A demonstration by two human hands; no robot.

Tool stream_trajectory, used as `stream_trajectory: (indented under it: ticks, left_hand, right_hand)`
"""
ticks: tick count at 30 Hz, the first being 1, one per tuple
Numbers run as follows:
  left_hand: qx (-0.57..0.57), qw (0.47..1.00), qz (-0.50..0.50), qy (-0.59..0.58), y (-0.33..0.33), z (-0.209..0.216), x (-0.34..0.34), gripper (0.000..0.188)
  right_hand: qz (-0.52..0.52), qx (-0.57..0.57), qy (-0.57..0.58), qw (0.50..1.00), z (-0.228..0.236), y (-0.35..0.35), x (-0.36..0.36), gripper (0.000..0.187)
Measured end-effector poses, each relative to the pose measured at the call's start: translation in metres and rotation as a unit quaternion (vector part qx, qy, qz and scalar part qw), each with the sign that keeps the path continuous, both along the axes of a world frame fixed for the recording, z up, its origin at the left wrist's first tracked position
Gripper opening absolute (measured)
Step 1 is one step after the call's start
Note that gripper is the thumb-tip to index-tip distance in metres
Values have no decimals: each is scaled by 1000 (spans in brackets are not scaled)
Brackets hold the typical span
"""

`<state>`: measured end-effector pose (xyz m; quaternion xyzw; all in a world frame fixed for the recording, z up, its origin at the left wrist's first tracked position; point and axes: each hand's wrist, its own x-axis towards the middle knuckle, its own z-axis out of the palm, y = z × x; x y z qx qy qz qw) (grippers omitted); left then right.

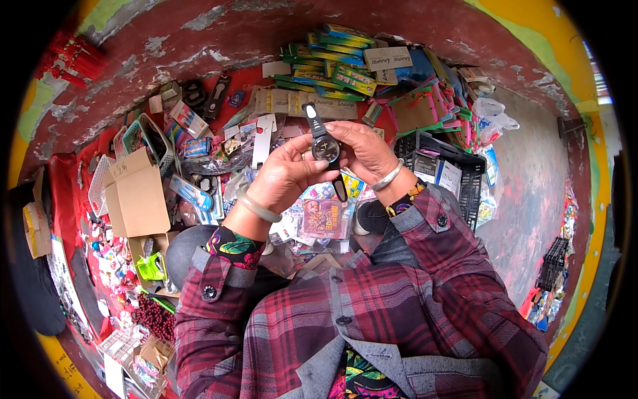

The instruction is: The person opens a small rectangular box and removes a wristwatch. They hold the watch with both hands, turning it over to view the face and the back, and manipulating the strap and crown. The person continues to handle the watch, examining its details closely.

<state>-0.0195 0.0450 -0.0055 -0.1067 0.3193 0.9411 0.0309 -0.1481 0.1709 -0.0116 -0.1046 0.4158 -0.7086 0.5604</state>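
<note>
Both hands raised together over the middle of a red stall cloth (78, 174) crowded with small goods. Left hand (287, 174) curled shut around a black wristwatch (325, 147), thumb pressed against the side of its round case. Right hand (363, 154) closed on the same watch from the other side, fingers wrapped behind the case and upper strap. Watch held upright between the two hands, dial facing up toward the camera, one strap end pointing away toward the far edge of the cloth, the other hanging down between the wrists. Pale green bangle (258, 209) on the left wrist, silver bangle (388, 177) on the right. Plaid red and grey sleeves (438, 253) with floral cuffs coming in from the lower edge.

Directly beneath the hands, a heap of clear plastic packets with coloured cards (322, 217). Toward the left edge of the cloth, an open brown cardboard box (136, 193), and just beyond it a small mesh basket (156, 137) of bright packets. Along the far edge, stacks of green and yellow flat packets (332, 63) beside tan cardboard sleeves (299, 103). At the right edge, a black plastic crate (472, 179) holding white-labelled boxes. Near the lower left corner, a string of dark red beads (156, 318).
</note>
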Motion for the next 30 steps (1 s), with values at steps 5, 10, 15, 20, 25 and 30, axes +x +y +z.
stream_trajectory:
  ticks: [5, 10, 15, 20, 25, 30]
  left_hand:
    - [17, 1000, 7, -10, 1, 5, -1, 46]
    - [11, 1000, 4, -1, 0, 2, 0, 45]
    - [6, 1000, 0, 6, 0, 0, 0, 45]
    - [18, 1000, 9, -5, 1, 3, 0, 46]
    - [16, 1000, 14, -4, 0, 3, -1, 44]
    - [4, 1000, 25, 7, 0, 2, -1, 40]
  right_hand:
    - [0, -3, 4, 1000, 0, -1, 1, 23]
    - [0, 4, 15, 1000, 2, -1, 2, 28]
    - [-9, 9, 18, 1000, -1, -1, 1, 28]
    - [-12, 17, 16, 1000, -2, -2, 1, 28]
    - [-20, 9, 22, 1000, -5, -3, 2, 28]
    - [-35, 22, 21, 999, 0, -3, 3, 27]
